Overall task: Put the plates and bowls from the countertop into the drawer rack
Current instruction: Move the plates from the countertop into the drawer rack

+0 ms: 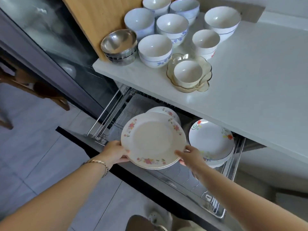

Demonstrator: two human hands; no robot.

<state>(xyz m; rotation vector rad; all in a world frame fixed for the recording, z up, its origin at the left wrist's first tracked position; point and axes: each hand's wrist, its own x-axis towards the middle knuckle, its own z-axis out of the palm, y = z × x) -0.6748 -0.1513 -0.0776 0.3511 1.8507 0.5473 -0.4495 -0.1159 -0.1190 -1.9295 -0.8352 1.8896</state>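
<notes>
The left hand [115, 152] and right hand [191, 157] pinch opposite near rims of the floral plate stack [153, 139], thumbs on top, holding it over the drawer rack [215, 205], just before a racked plate [166, 111].

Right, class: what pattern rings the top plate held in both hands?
Pink and red flowers with green leaves on the cream plate; head view.

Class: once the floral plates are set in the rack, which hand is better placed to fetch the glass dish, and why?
Probably right. The right hand holds the floral plates on the side nearest the glass dish; the left hand holds the opposite side, farther away.
</notes>
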